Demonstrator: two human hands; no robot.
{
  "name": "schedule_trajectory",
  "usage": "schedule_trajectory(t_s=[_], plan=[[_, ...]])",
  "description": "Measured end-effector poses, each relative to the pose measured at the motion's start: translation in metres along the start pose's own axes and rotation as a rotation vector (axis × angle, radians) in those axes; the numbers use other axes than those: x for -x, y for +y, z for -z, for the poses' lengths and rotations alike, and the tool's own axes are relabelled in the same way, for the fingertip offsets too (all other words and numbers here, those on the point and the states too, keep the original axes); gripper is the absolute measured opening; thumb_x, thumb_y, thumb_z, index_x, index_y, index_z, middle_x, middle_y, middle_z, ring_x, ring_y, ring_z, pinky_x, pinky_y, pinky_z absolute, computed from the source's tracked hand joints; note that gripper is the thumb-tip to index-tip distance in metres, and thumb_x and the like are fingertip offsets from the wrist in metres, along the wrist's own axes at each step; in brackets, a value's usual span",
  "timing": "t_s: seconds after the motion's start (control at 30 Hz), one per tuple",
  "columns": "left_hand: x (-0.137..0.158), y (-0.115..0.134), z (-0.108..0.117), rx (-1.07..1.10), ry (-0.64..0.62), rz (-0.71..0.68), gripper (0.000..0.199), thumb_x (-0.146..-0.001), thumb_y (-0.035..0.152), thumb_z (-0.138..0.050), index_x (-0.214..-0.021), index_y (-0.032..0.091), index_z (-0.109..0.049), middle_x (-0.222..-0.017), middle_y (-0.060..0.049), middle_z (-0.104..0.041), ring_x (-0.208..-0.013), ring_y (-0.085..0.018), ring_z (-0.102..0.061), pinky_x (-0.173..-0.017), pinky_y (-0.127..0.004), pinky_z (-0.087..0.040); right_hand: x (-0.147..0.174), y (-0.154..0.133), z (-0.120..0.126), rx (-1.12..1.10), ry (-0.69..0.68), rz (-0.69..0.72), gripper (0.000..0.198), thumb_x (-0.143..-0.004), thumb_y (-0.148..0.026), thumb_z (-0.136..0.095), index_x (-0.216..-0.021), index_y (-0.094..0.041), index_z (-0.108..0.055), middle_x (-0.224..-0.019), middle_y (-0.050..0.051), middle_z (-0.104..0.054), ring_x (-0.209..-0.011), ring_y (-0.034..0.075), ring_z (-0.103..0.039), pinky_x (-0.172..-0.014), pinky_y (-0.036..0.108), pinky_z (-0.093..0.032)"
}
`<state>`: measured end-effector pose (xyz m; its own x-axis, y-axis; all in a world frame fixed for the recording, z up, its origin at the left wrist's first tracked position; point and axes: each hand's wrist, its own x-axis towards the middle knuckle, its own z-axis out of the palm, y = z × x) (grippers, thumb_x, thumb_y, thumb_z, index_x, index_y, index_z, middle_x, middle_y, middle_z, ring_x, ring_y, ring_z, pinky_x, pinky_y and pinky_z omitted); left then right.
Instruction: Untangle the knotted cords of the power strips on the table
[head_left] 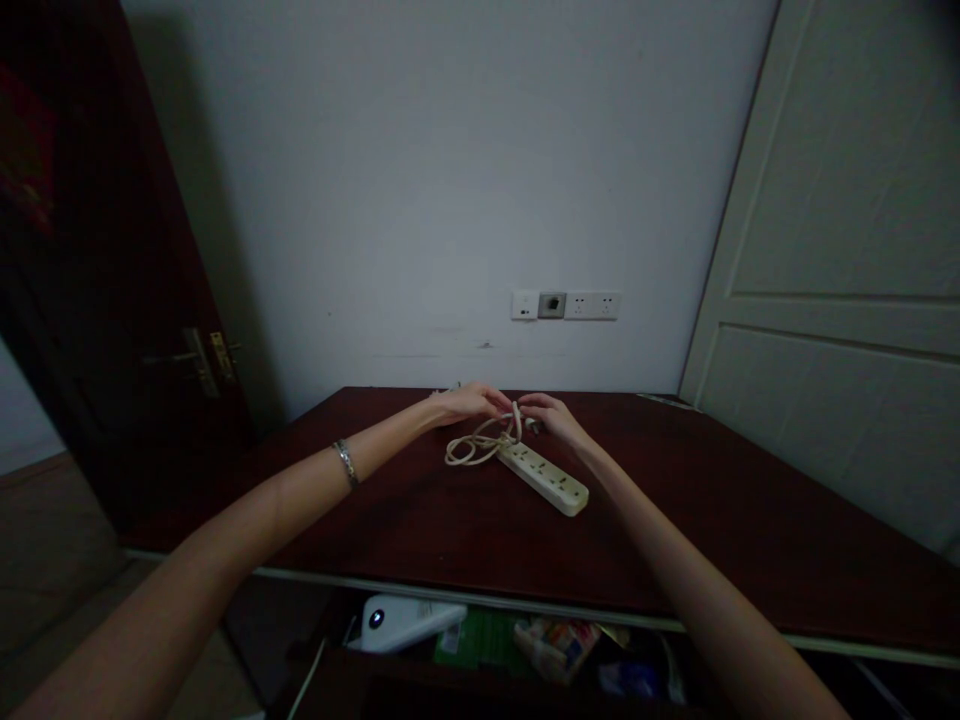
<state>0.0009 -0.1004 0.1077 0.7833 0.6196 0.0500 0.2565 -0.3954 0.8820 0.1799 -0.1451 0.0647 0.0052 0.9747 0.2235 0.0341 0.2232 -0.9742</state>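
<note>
A white power strip (546, 478) lies slantwise on the dark red tabletop, its sockets facing up. From its far end runs a cream cord (471, 461), looped and bunched to the left. My left hand (474, 401) has its fingers closed on the bunched cord from the left. Opposite it, my right hand (553, 412) pinches at the same cord, its fingertips close to the left ones. Beside the right fingers, just above the strip, is the cord's plug (532, 426), partly hidden.
Wall sockets (592, 305) sit above the back edge of the table (405, 520). Under the front edge, an open drawer holds a white device (409, 622), a green box (480, 640) and packets. A dark door (112, 300) stands left, a pale door (840, 230) right.
</note>
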Motion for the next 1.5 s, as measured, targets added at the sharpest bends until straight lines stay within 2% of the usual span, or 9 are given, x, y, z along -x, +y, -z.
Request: schedule_trajectory(t_s=[0.1, 0.23, 0.47, 0.63, 0.77, 0.93, 1.13, 1.3, 1.5], plan=[[-0.005, -0.001, -0.004, -0.056, 0.095, -0.031, 0.023, -0.063, 0.014, -0.063, -0.087, 0.013, -0.063, -0.073, -0.003, -0.065, -0.065, -0.011, -0.058, -0.065, -0.023, -0.044, -0.002, 0.001, -0.005, -0.003, -0.045, 0.012, 0.053, -0.064, -0.026, -0.061, -0.116, -0.018, -0.055, -0.074, 0.001, -0.066, -0.058, 0.011, -0.058, -0.053, 0.020, -0.042], [-0.011, 0.002, -0.008, -0.140, 0.168, -0.024, 0.017, -0.065, 0.014, -0.063, -0.082, 0.012, -0.060, -0.064, 0.001, -0.058, -0.056, -0.008, -0.051, -0.056, -0.020, -0.039, -0.004, -0.005, -0.012, 0.043, -0.069, 0.057, 0.036, -0.073, -0.037, -0.052, -0.095, -0.013, -0.066, -0.070, 0.003, -0.065, -0.056, 0.010, -0.054, -0.052, 0.020, -0.040], [-0.006, 0.010, -0.005, -0.275, 0.089, 0.032, 0.011, -0.067, 0.014, -0.063, -0.077, 0.011, -0.065, -0.058, 0.002, -0.056, -0.052, -0.008, -0.045, -0.051, -0.020, -0.032, -0.001, -0.011, -0.004, 0.187, -0.076, 0.087, 0.028, -0.062, -0.031, -0.066, -0.081, -0.011, -0.069, -0.064, 0.002, -0.063, -0.054, 0.008, -0.050, -0.052, 0.018, -0.036], [-0.002, 0.003, 0.006, -0.301, 0.119, 0.113, 0.013, -0.070, 0.021, -0.062, -0.062, 0.011, -0.062, -0.045, 0.003, -0.050, -0.044, -0.008, -0.044, -0.046, -0.020, -0.030, 0.006, -0.010, 0.007, 0.207, -0.087, 0.014, 0.032, -0.069, -0.034, -0.061, -0.092, -0.013, -0.067, -0.086, 0.006, -0.068, -0.075, 0.014, -0.059, -0.061, 0.021, -0.042], [-0.001, -0.003, 0.025, -0.223, 0.252, 0.158, 0.018, -0.073, 0.020, -0.058, -0.058, 0.013, -0.055, -0.044, 0.002, -0.050, -0.043, -0.010, -0.048, -0.046, -0.020, -0.034, 0.017, -0.007, 0.020, 0.199, -0.114, -0.066, 0.037, -0.074, -0.033, -0.057, -0.106, -0.015, -0.062, -0.099, 0.009, -0.067, -0.091, 0.017, -0.059, -0.066, 0.022, -0.044], [0.007, 0.008, 0.049, -0.019, 0.420, 0.121, 0.007, -0.074, 0.016, -0.058, -0.068, 0.012, -0.054, -0.057, -0.001, -0.054, -0.053, -0.012, -0.055, -0.056, -0.025, -0.045, 0.029, 0.005, 0.044, 0.209, -0.225, -0.172, 0.038, -0.070, -0.028, -0.062, -0.105, -0.013, -0.062, -0.100, 0.011, -0.066, -0.083, 0.016, -0.061, -0.067, 0.023, -0.046], [0.013, 0.026, 0.054, 0.198, 0.420, 0.014, 0.011, -0.074, 0.018, -0.061, -0.081, 0.009, -0.058, -0.070, -0.005, -0.058, -0.063, -0.013, -0.059, -0.069, -0.033, -0.049, 0.033, 0.012, 0.059, 0.358, -0.387, -0.215, 0.046, -0.068, -0.036, -0.067, -0.108, -0.015, -0.063, -0.099, 0.009, -0.066, -0.082, 0.016, -0.062, -0.071, 0.026, -0.048], [0.008, 0.033, 0.040, 0.232, 0.266, -0.053, 0.015, -0.067, 0.017, -0.067, -0.080, 0.009, -0.065, -0.074, -0.007, -0.062, -0.068, -0.014, -0.059, -0.069, -0.032, -0.047, 0.021, -0.007, 0.041, 0.352, -0.343, 0.027, 0.066, -0.051, -0.024, -0.080, -0.113, -0.015, -0.061, -0.120, 0.012, -0.057, -0.108, 0.025, -0.054, -0.093, 0.036, -0.043], [-0.012, 0.033, 0.026, 0.085, 0.221, -0.108, 0.014, -0.069, 0.020, -0.064, -0.080, 0.012, -0.068, -0.086, -0.007, -0.065, -0.078, -0.014, -0.058, -0.072, -0.028, -0.042, -0.008, -0.022, -0.006, 0.044, -0.239, 0.124, 0.039, -0.069, -0.022, -0.068, -0.107, -0.018, -0.061, -0.117, 0.008, -0.060, -0.101, 0.018, -0.059, -0.090, 0.035, -0.047]])
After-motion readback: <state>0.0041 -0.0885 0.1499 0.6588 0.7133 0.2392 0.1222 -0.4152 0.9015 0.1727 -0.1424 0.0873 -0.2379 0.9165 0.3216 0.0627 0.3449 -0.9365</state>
